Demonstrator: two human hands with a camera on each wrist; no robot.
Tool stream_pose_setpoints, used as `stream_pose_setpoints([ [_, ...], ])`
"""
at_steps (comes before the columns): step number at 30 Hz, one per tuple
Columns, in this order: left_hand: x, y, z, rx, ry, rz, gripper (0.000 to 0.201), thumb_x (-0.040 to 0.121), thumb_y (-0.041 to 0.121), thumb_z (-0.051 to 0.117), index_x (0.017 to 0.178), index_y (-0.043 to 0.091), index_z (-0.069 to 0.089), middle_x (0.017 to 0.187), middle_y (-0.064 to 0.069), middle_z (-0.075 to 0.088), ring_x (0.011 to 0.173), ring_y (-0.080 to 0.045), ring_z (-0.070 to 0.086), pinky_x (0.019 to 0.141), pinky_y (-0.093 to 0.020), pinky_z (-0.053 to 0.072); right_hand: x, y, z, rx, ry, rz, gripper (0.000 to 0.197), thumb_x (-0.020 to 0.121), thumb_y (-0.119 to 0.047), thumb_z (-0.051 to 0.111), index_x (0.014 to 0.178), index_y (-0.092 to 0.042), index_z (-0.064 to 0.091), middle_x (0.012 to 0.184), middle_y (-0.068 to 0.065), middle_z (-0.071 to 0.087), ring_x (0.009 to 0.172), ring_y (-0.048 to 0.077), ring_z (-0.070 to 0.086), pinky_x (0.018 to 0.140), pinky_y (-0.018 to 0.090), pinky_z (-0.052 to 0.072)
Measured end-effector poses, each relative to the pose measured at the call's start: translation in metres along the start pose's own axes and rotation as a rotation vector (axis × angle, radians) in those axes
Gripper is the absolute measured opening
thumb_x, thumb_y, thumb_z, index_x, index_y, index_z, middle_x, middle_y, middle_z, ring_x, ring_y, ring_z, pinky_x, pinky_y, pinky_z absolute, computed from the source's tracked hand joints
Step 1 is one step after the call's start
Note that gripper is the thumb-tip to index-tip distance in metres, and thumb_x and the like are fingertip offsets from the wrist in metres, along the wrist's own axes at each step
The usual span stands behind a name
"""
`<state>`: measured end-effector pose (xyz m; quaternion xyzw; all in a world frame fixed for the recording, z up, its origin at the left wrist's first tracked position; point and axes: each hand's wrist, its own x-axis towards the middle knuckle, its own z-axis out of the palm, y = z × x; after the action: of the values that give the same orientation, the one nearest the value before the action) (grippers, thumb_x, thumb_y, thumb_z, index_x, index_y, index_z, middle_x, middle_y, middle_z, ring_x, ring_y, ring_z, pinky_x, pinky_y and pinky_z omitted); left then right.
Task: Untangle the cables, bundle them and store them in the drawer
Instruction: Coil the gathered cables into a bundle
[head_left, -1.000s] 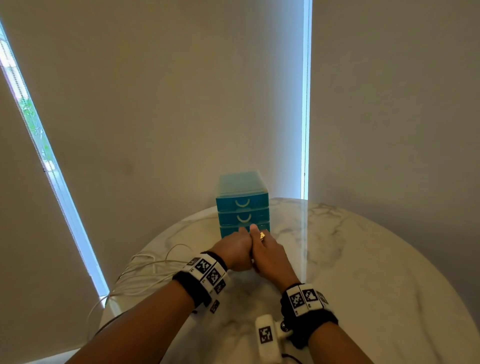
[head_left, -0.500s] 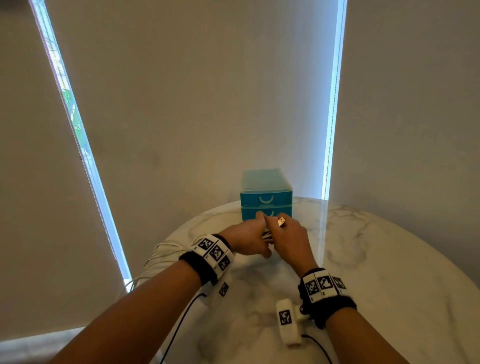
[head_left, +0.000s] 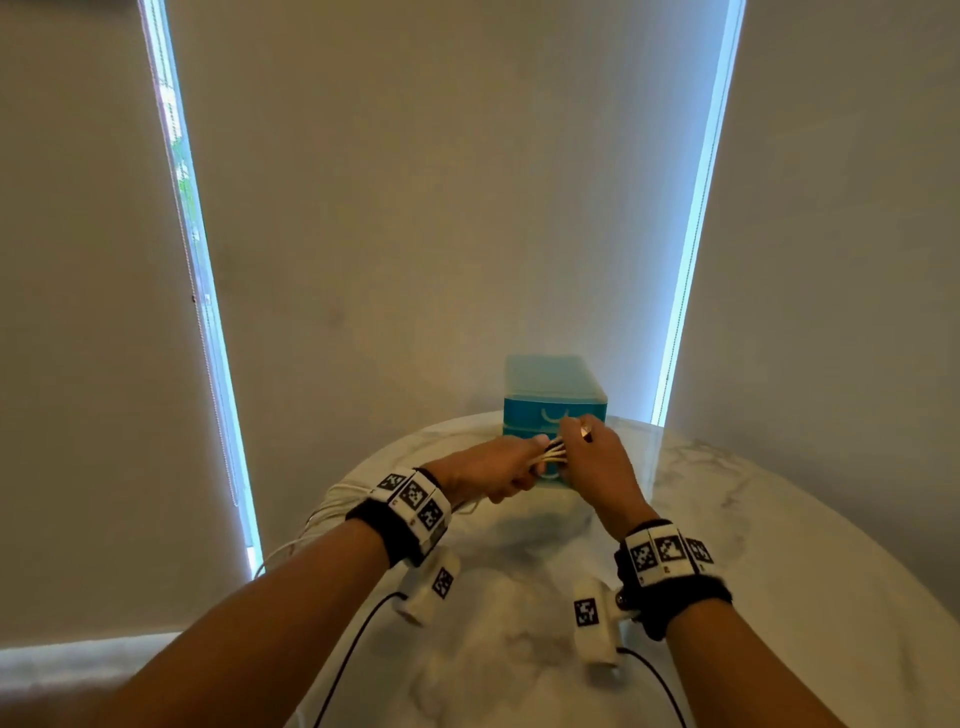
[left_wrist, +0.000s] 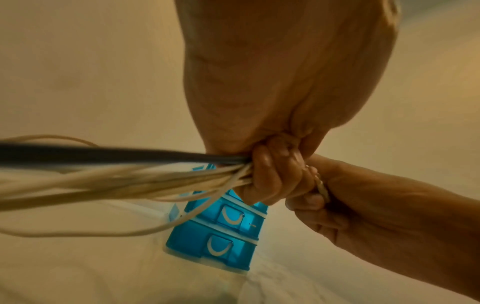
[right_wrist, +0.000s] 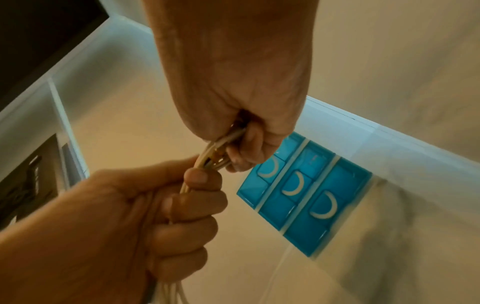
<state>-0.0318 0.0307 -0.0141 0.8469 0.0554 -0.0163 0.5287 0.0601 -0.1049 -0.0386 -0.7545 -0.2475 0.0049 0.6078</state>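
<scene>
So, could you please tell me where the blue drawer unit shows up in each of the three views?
Head: blue drawer unit centre, behind both hands, lower part hidden.
Left wrist: lower centre, under the left hand.
Right wrist: right of centre, tilted.
Shared landmark: the white cables held between the hands.

Your left hand (head_left: 498, 465) and right hand (head_left: 597, 462) are hiding the drawer unit's (head_left: 550, 400) lower drawers; the cables (left_wrist: 109, 181) are running off-frame, blurred.
</scene>
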Motion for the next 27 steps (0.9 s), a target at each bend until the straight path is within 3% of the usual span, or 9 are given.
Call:
stream_pose_setpoints([
  [5,-0.001,0.007,-0.003,0.089,0.145,0.067,0.044,0.117,0.042,0.028,0.085,0.022,0.050,0.070,0.005,0.041,0.057,-0.008,0.030,0.051,-0.025,0.025,-0.019,0.013,-0.003,0.657,-0.106,0.208,0.074,0.094,-0.081,0.055,0.136,-0.022,0.069,0.125,0.011,0.078,0.119,0.032,0.074,0.099,0.045,0.058],
  [10,0.001,0.007,0.011,0.190,0.038,0.044,0.030,0.112,0.024,0.035,0.092,0.021,0.057,0.072,0.000,0.050,0.054,-0.012,0.041,0.050,-0.025,0.035,-0.032,0.030,0.021,0.515,-0.343,0.322,0.095,0.076,-0.100,0.055,0.154,-0.045,0.048,0.146,-0.002,0.065,0.134,0.025,0.060,0.109,0.052,0.051],
  [13,-0.012,0.011,0.026,0.117,0.019,0.076,0.028,0.113,0.016,0.035,0.124,0.014,0.061,0.070,-0.018,0.052,0.056,-0.019,0.063,0.056,-0.028,0.057,-0.028,0.014,0.025,0.608,-0.398,0.330,0.074,0.092,-0.090,0.043,0.141,-0.040,0.064,0.133,-0.006,0.076,0.128,0.020,0.066,0.106,0.049,0.054],
  [16,-0.010,0.010,0.019,0.111,0.025,0.116,0.035,0.118,0.029,0.031,0.111,0.017,0.063,0.074,-0.019,0.057,0.055,-0.010,0.043,0.054,-0.025,0.034,-0.026,-0.001,0.021,0.657,-0.388,0.279,0.073,0.105,-0.074,0.025,0.138,-0.028,0.071,0.107,-0.002,0.084,0.108,0.022,0.075,0.095,0.046,0.060],
  [18,-0.005,0.004,0.001,0.075,-0.043,0.086,0.041,0.117,0.028,0.030,0.109,0.010,0.066,0.080,-0.023,0.063,0.056,-0.008,0.047,0.057,-0.027,0.034,-0.022,-0.008,0.019,0.665,-0.362,0.240,0.079,0.109,-0.070,0.019,0.141,-0.019,0.070,0.097,0.006,0.084,0.090,0.029,0.075,0.084,0.044,0.059],
  [20,-0.002,-0.005,-0.023,0.166,-0.135,0.025,0.053,0.117,0.025,0.026,0.112,-0.005,0.069,0.092,-0.022,0.071,0.065,-0.011,0.060,0.064,-0.029,0.044,-0.015,-0.013,0.015,0.742,-0.281,0.221,0.081,0.111,-0.067,0.020,0.128,-0.012,0.076,0.116,0.011,0.082,0.115,0.034,0.072,0.098,0.045,0.055],
  [22,-0.005,-0.014,-0.050,0.374,-0.172,-0.045,0.060,0.118,0.026,0.022,0.122,-0.011,0.068,0.108,-0.025,0.073,0.078,-0.012,0.065,0.075,-0.021,0.051,-0.008,-0.018,0.008,0.941,-0.212,0.211,0.077,0.113,-0.061,0.027,0.094,-0.008,0.079,0.115,0.012,0.082,0.129,0.031,0.068,0.116,0.047,0.048],
  [24,-0.011,-0.025,-0.080,0.553,-0.160,-0.114,0.054,0.118,0.033,0.029,0.122,0.004,0.073,0.117,-0.014,0.074,0.089,-0.012,0.064,0.089,-0.019,0.050,-0.003,-0.021,0.003,1.180,-0.200,0.207,0.068,0.112,-0.057,0.039,0.067,-0.012,0.063,0.071,0.009,0.071,0.089,0.024,0.076,0.101,0.044,0.059],
  [27,-0.021,-0.043,-0.114,0.677,-0.165,-0.123,0.039,0.112,0.047,0.048,0.113,0.024,0.080,0.115,0.002,0.078,0.096,-0.010,0.067,0.097,-0.033,0.052,0.001,-0.017,-0.002,1.225,-0.223,0.201,0.062,0.114,-0.050,0.044,0.060,-0.019,0.043,0.047,-0.004,0.032,0.041,0.011,0.034,0.051,0.029,0.048],
])
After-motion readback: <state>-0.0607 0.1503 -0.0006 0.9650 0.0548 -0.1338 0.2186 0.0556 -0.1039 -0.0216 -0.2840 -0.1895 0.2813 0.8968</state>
